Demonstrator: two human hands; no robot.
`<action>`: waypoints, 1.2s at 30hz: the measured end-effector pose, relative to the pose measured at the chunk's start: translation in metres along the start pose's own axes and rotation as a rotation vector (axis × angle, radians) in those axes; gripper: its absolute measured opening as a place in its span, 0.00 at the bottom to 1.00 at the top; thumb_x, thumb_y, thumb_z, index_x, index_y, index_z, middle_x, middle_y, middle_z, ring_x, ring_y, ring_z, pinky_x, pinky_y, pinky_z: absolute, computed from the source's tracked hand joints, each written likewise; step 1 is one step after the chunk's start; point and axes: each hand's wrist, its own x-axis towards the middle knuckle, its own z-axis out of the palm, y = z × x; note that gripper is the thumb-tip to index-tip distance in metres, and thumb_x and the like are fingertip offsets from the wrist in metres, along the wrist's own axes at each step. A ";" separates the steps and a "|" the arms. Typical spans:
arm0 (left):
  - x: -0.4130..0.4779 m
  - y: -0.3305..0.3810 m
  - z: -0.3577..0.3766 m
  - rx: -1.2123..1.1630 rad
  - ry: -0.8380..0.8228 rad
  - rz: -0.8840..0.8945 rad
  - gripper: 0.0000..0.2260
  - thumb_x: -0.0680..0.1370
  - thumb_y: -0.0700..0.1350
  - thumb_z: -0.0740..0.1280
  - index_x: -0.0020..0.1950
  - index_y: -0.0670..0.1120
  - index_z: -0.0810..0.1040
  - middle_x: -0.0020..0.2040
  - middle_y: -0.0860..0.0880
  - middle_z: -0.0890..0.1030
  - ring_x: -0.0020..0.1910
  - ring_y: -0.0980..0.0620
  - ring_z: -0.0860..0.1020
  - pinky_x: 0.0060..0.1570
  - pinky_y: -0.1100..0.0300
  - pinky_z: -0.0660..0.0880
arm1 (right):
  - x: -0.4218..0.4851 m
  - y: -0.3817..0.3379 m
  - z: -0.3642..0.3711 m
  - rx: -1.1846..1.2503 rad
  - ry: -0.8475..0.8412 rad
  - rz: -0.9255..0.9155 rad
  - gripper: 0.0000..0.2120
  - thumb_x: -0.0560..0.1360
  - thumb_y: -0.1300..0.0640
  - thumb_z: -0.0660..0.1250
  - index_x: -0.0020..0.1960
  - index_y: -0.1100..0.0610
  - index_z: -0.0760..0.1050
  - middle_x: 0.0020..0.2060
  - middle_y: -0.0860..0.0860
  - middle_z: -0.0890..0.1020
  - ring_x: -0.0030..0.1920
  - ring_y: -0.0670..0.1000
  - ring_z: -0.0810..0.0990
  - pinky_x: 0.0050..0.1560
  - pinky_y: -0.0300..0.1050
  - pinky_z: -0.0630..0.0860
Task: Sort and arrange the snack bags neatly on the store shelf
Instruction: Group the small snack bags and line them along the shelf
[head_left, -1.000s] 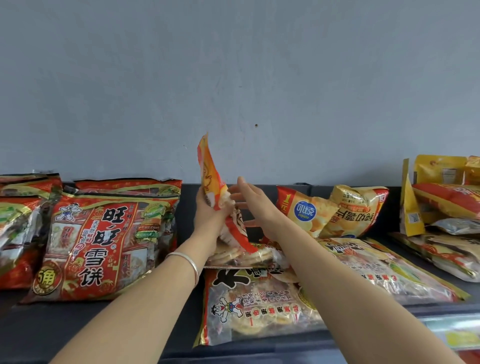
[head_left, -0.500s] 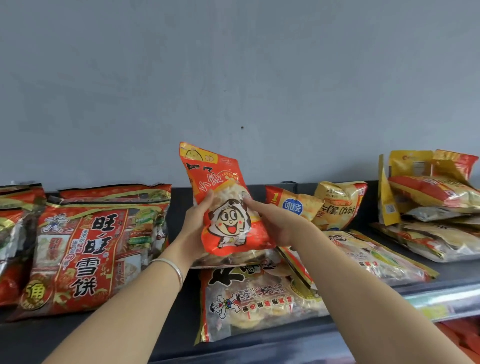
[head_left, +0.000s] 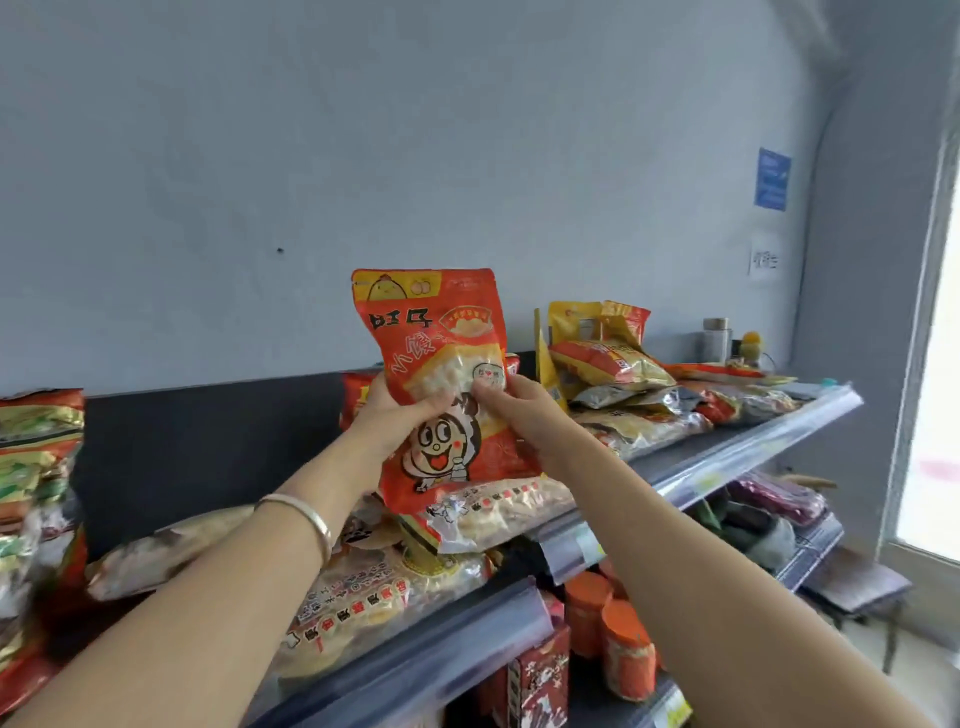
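An orange-red snack bag (head_left: 439, 338) with a cartoon face stands upright above the top shelf (head_left: 727, 457), held by both hands. My left hand (head_left: 400, 415) grips its left edge, thumb on the front. On the right side my right hand (head_left: 511, 410) pinches the bag's middle. Under the bag lie clear rice-cracker bags (head_left: 498, 512) and a larger one (head_left: 374, 608) flat on the shelf. A pile of yellow and red chip bags (head_left: 605, 358) sits to the right. Big red bags (head_left: 36, 467) are stacked at the far left.
The dark shelf back panel (head_left: 208, 436) shows between the left stack and the held bag. A lower shelf holds orange-lidded jars (head_left: 623, 649) and dark packets (head_left: 774, 504). A metal cup (head_left: 717, 338) stands at the shelf's far right end. A bright doorway lies right.
The held bag has been turned upright and raised, now facing me straight. My view has swung right, showing the shelf's right end and the lower shelves.
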 end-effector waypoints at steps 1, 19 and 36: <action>0.002 -0.002 0.014 -0.003 -0.011 0.030 0.32 0.70 0.47 0.74 0.71 0.52 0.63 0.59 0.50 0.75 0.57 0.48 0.73 0.58 0.51 0.70 | -0.003 0.001 -0.011 -0.008 0.025 -0.002 0.11 0.76 0.52 0.69 0.56 0.55 0.74 0.48 0.57 0.84 0.47 0.58 0.84 0.51 0.57 0.81; 0.092 -0.028 0.271 0.077 -0.053 0.222 0.27 0.77 0.53 0.66 0.73 0.55 0.60 0.65 0.50 0.73 0.64 0.48 0.72 0.65 0.47 0.69 | 0.032 0.033 -0.266 -0.023 0.339 -0.097 0.23 0.67 0.52 0.78 0.58 0.52 0.73 0.50 0.53 0.84 0.49 0.54 0.84 0.53 0.55 0.81; 0.227 -0.053 0.409 1.194 -0.098 0.693 0.18 0.79 0.49 0.60 0.70 0.50 0.70 0.69 0.50 0.70 0.69 0.50 0.66 0.68 0.54 0.61 | 0.129 0.072 -0.442 -0.425 0.815 -0.165 0.29 0.72 0.41 0.70 0.67 0.51 0.65 0.54 0.50 0.80 0.51 0.55 0.80 0.52 0.52 0.77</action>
